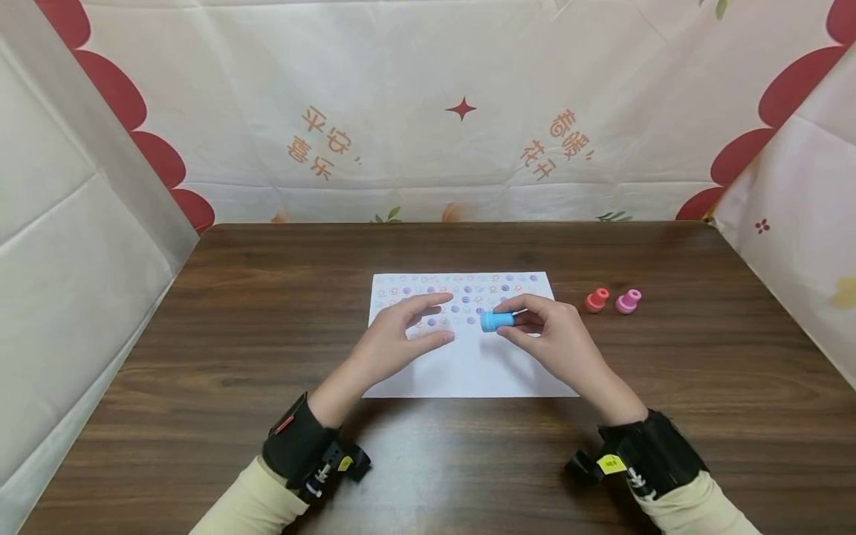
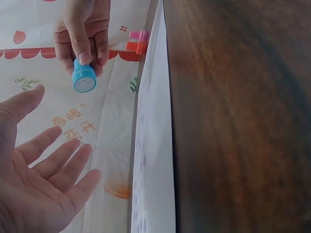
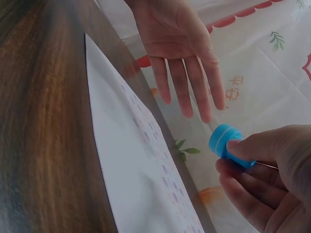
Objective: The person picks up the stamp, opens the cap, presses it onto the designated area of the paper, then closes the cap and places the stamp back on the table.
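Observation:
My right hand [image 1: 551,333] pinches a small blue toy stamp [image 1: 495,321] between thumb and fingers, above the sheet of paper [image 1: 468,375]. The stamp lies sideways in the grip; in the left wrist view its round white-looking end face [image 2: 84,85] points away from the right hand. My left hand [image 1: 394,331] hovers to the left with fingers extended, apart from the stamp and holding nothing. Rows of small purple, red and pink printed marks cover the upper part of the paper, whose lower part is blank white.
A red stamp [image 1: 596,300] and a pink stamp [image 1: 628,302] stand on the brown wooden table [image 1: 234,357], right of the paper. White patterned cloth [image 1: 401,89] hangs behind the table and along both sides. Each wrist wears a black strap with a small camera.

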A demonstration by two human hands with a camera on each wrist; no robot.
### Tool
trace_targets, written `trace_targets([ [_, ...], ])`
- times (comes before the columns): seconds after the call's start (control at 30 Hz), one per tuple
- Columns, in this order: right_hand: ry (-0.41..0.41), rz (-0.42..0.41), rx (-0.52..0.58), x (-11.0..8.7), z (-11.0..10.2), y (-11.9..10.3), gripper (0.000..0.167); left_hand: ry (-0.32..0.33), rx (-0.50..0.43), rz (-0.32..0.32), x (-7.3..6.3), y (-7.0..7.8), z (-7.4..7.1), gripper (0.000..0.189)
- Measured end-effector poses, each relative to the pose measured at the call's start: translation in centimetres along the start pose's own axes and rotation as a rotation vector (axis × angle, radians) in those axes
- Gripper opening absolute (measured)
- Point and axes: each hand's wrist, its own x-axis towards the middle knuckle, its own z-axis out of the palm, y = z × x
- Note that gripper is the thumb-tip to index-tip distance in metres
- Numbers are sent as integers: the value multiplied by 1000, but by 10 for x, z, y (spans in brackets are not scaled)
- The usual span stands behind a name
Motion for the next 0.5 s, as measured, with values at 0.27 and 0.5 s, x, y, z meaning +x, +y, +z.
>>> trace_targets([
  [0.27, -28, -7, 30, -1, 7, -4, 26, -40, -24, 13, -3, -2, 2, 54],
  [0.5, -49, -9, 63, -3, 13, -8, 25, -68, -33, 31, -5, -4, 5, 53],
])
